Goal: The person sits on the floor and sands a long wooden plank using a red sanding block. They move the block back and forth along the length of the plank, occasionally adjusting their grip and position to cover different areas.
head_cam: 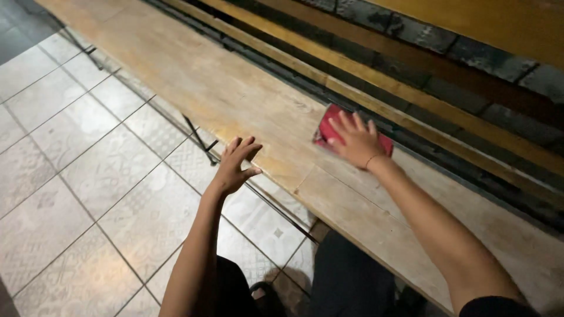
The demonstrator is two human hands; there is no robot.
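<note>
Item: wooden tabletop (235, 88), long, pale and worn, set on a folding metal leg frame (202, 141) over a patterned tile floor (76, 152). Behind it runs a second wooden rail (411, 103) against a dark block wall (482, 58).

Item: red cloth (329, 126), folded flat, lying on the tabletop near its far edge, about midway along the visible length. It rests wholly on the board and is partly covered by the hand on it.

Progress, judged from the surface: the wood shows uneven pale and darker streaks on both sides of the cloth, with no clear line between wiped and unwiped areas. The cloth sits pressed to the board, so the wiping appears under way; how much of the length is finished cannot be told.

Item: right hand (355, 144), arm stretched forward over the table, wrist nearly straight, a thin band at the wrist. Palm down, fingers spread and laid flat on the red cloth, pressing rather than gripping it.

Item: left hand (235, 167), arm extended from below, wrist bent back. Fingers loosely opened, fingertips and thumb resting at the near edge of the tabletop, holding nothing, seemingly bracing.

Item: the person's dark-clothed legs (346, 282), below the near edge.
</note>
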